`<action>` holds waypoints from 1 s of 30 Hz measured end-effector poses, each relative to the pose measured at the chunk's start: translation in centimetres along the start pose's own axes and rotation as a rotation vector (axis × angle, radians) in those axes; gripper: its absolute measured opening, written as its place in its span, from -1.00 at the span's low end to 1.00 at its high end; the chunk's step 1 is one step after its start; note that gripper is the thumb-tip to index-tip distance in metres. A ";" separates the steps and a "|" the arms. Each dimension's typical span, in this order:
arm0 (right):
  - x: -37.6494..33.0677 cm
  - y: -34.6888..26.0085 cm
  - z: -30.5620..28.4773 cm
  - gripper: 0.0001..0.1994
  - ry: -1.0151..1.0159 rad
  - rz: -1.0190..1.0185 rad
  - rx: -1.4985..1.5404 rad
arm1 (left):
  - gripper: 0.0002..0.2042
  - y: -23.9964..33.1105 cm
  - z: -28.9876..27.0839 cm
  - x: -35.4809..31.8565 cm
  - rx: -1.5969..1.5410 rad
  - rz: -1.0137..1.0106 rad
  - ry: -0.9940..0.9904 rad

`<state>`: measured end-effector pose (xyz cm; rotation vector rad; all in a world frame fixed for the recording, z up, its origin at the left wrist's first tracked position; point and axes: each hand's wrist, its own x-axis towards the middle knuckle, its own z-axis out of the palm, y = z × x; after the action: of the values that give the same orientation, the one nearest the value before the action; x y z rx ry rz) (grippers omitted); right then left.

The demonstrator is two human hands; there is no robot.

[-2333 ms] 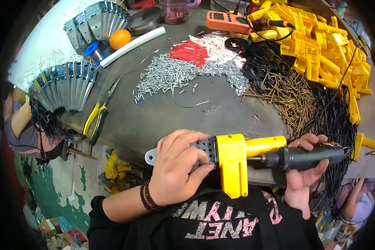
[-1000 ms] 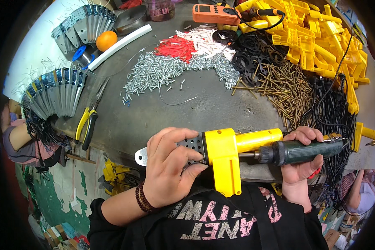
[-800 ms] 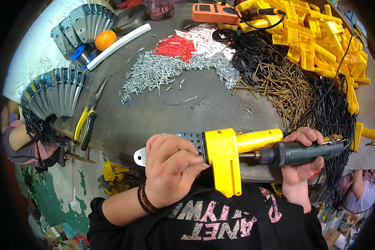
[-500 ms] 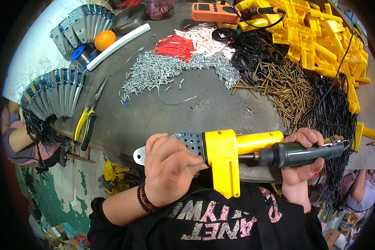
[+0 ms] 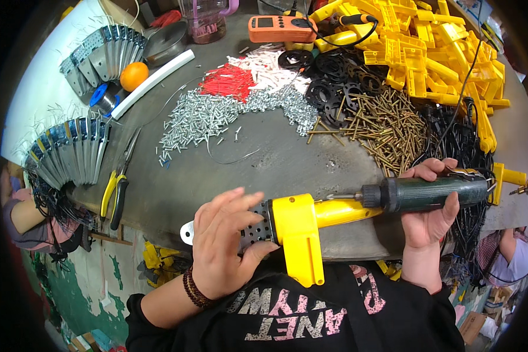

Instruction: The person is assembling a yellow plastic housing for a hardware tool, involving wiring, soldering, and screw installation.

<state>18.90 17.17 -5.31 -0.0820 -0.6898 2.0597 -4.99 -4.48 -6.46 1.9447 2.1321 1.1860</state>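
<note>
A yellow plastic tool body point(image 5: 299, 223) with a round handle point(image 5: 346, 214) lies at the table's near edge. A perforated metal piece point(image 5: 258, 226) sticks out of its left side. My left hand point(image 5: 223, 240) rests over that metal piece, fingers spread and slightly bent, thumb beside the yellow body; its fingertips are a little blurred. The palm side is hidden. In my right hand point(image 5: 428, 217) is a dark green electric screwdriver point(image 5: 422, 195), held level. Its thin bit points left, above the handle, with its tip close to the yellow body.
Silver screws point(image 5: 193, 120), red sleeves point(image 5: 226, 82), white sleeves point(image 5: 281, 70) and brass-coloured screws point(image 5: 387, 132) lie in heaps. Yellow housings point(image 5: 416, 53) and black cables point(image 5: 452, 132) fill the right. Pliers point(image 5: 120, 176), a solder spool point(image 5: 104, 98), metal pieces point(image 5: 70, 149) and an orange meter point(image 5: 278, 28) lie around.
The screwdriver bit has shifted from below the yellow handle to above it. My left fingers, curled before with thumb and forefinger together, have spread. The whole view has shifted slightly.
</note>
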 end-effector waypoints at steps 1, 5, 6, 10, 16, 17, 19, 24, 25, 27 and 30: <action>0.0 0.1 0.0 -0.47 -0.001 -0.004 -0.004 | -0.50 0.0 0.0 0.0 -0.004 0.004 0.002; 0.1 0.6 0.3 -0.46 -0.016 0.036 0.001 | -0.48 0.0 -0.1 -0.1 -0.034 -0.026 0.009; 0.2 0.7 0.5 -0.49 -0.009 0.031 -0.003 | -0.45 0.1 -0.1 -0.1 -0.033 -0.035 0.015; 0.8 1.5 0.5 -0.58 0.004 0.067 0.054 | -0.42 0.3 -0.1 0.0 -0.025 -0.052 0.034; 1.7 1.6 0.4 -0.57 0.028 0.113 0.077 | -0.27 -0.1 -0.6 0.2 -0.052 -0.050 -0.061; 1.8 1.6 0.4 -0.57 0.040 0.123 0.085 | -0.27 -0.1 -0.6 0.2 -0.051 -0.049 -0.062; 1.9 1.7 0.1 -0.57 0.007 0.129 0.106 | -0.28 -0.1 -0.7 0.4 -0.050 -0.055 -0.057; 2.1 1.7 -1.1 -0.46 -0.032 0.120 0.115 | -0.34 -0.6 -1.7 1.1 -0.097 -0.061 -0.135; 2.1 1.7 -0.7 -0.41 -0.054 0.123 0.131 | -0.32 -0.9 -2.1 1.4 -0.151 -0.063 -0.183; 2.0 1.6 -0.9 -0.42 -0.032 0.124 0.105 | -0.30 -1.6 -3.0 2.3 -0.163 -0.071 -0.231; 2.0 1.6 -1.1 -0.44 -0.037 0.137 0.125 | -0.36 -2.3 -2.1 3.7 -0.127 0.099 -0.337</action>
<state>16.86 18.56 -6.62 -0.0194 -0.5906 2.2355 -8.74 -2.23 -4.52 2.0417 1.7718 0.9010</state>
